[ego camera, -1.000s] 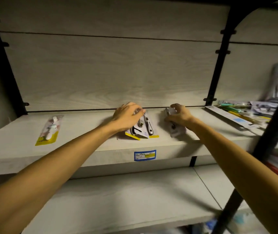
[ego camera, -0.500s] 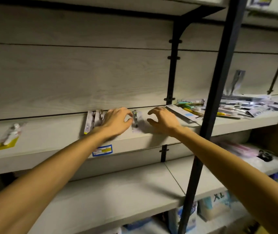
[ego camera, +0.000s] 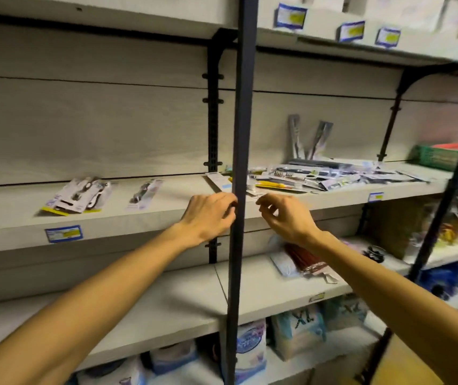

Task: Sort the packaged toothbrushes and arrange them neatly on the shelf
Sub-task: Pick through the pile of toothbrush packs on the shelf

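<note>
A small stack of packaged toothbrushes (ego camera: 79, 196) lies on the grey shelf (ego camera: 14, 218) at the left, with a single pack (ego camera: 145, 193) just right of it. A loose heap of toothbrush packs (ego camera: 319, 176) covers the shelf's right section. My left hand (ego camera: 208, 213) hovers at the shelf's front edge, fingers loosely curled and holding nothing. My right hand (ego camera: 283, 215) is close beside it, thumb and fingers half curled, also holding nothing. A dark post (ego camera: 240, 151) stands between the two hands.
Two long packs (ego camera: 308, 138) lean on the back wall above the heap. A green basket (ego camera: 444, 158) sits at the far right. The lower shelf (ego camera: 166, 298) holds a red-brown pack (ego camera: 304, 259); bagged goods (ego camera: 297, 329) fill the bottom level.
Both hands have let go of the packs at the left and moved right, toward the heap. The view has swung right, so the sorted packs now lie left of my hands.
</note>
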{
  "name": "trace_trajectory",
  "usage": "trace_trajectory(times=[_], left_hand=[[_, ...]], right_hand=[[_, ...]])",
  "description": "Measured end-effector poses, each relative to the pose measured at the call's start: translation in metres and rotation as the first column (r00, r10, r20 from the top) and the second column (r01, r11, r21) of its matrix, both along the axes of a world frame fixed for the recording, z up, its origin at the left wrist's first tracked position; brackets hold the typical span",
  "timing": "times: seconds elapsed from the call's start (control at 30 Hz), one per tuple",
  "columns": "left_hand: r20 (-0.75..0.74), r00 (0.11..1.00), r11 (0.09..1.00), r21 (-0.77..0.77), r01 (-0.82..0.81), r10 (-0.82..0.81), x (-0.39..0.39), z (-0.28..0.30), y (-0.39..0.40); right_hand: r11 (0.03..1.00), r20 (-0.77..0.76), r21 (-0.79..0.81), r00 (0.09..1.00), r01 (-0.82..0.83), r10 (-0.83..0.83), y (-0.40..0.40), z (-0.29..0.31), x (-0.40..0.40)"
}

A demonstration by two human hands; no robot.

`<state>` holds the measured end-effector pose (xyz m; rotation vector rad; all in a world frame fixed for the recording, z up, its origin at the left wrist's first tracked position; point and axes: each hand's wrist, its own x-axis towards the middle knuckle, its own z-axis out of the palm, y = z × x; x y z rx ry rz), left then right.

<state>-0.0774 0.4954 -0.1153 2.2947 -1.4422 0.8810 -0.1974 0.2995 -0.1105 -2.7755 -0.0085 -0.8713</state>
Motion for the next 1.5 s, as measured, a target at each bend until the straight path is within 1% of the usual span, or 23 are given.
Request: trace_trajectory(times=[0.1,0.23,0.37,0.43,0.5,0.53,0.6,0.63,0.67,0.77,0.83,0.9,0.97,1.07,1.13,1.2,1.27,1.33,1.4,1.5], left_hand=[[0.049,0.999,0.999,0.047,0.013,-0.015,-0.023,0.002,-0.042],[0.035,0.999,1.0,-0.006,-0.004,0.004,-0.031,0.015,-0.097],[0.02,0.996,0.996,0.019,-0.089,0.089,-0.015,0.016,-0.151],[-0.024,0.981,0.98,0.062,-0.189,0.19,-0.003,0.015,-0.169],[-0.114,0.936,0.941,0.091,-0.325,0.334,0.017,0.017,-0.193],[-0.206,0.894,0.918,0.101,-0.384,0.397,0.027,0.02,-0.205],[-0.421,0.782,0.881,0.102,-0.462,0.459,0.049,0.029,-0.222],[-0.494,0.732,0.868,0.108,-0.484,0.47,0.059,0.031,-0.228],[-0.526,0.7,0.856,0.117,-0.503,0.483,0.069,0.032,-0.232],[-0.5,0.662,0.812,0.165,-0.56,0.558,0.092,0.028,-0.238],[-0.499,0.646,0.798,0.179,-0.575,0.578,0.102,0.023,-0.237],[-0.494,0.642,0.789,0.169,-0.59,0.586,0.104,0.016,-0.235],[-0.456,0.662,0.782,0.139,-0.607,0.595,0.104,0.013,-0.234],[-0.435,0.683,0.778,0.069,-0.624,0.587,0.104,0.019,-0.232],[-0.46,0.666,0.753,0.008,-0.658,0.587,0.101,0.023,-0.232],[-0.525,0.636,0.718,-0.067,-0.693,0.565,0.095,0.025,-0.233],[-0.589,0.617,0.685,-0.141,-0.715,0.522,0.088,0.028,-0.235],[-0.609,0.623,0.659,-0.208,-0.722,0.49,0.08,0.033,-0.235],[-0.626,0.626,0.634,-0.258,-0.729,0.465,0.072,0.036,-0.233],[-0.734,0.586,0.592,-0.315,-0.742,0.344,0.058,0.039,-0.231]], right_hand=[[0.998,-0.003,0.018,0.998,0.066,-0.066,-0.039,-0.003,-0.021],[0.994,0.04,0.047,0.994,0.097,-0.099,-0.084,-0.002,-0.032],[0.989,0.09,0.018,0.985,0.145,-0.146,-0.129,0.0,-0.022],[0.988,0.084,-0.008,0.984,0.157,-0.155,-0.145,0.001,-0.012],[0.987,0.065,-0.036,0.986,0.156,-0.153,-0.167,0.004,0.004],[0.988,0.036,-0.052,0.989,0.148,-0.147,-0.178,0.006,0.014],[0.987,-0.043,-0.106,0.991,0.118,-0.123,-0.196,0.013,0.036],[0.987,-0.089,-0.129,0.99,0.095,-0.107,-0.202,0.016,0.047],[0.987,-0.131,-0.146,0.988,0.068,-0.088,-0.208,0.02,0.057],[0.984,-0.264,-0.177,0.964,-0.03,-0.018,-0.221,0.017,0.085],[0.981,-0.306,-0.177,0.952,-0.072,0.014,-0.23,0.012,0.099],[0.981,-0.295,-0.166,0.954,-0.101,0.048,-0.238,0.01,0.11],[0.98,-0.256,-0.15,0.963,-0.128,0.086,-0.245,0.011,0.117],[0.987,-0.187,-0.077,0.975,-0.138,0.122,-0.25,0.006,0.125],[0.993,-0.121,0.011,0.986,-0.118,0.118,-0.252,-0.002,0.127],[0.986,-0.077,0.11,0.988,-0.124,0.133,-0.254,-0.007,0.128],[0.947,-0.073,0.28,0.98,-0.158,0.185,-0.257,-0.008,0.13],[0.881,-0.06,0.424,0.965,-0.209,0.257,-0.259,-0.006,0.134],[0.821,-0.039,0.514,0.949,-0.25,0.314,-0.263,-0.005,0.137],[0.767,-0.004,0.577,0.938,-0.281,0.347,-0.269,-0.004,0.138]])
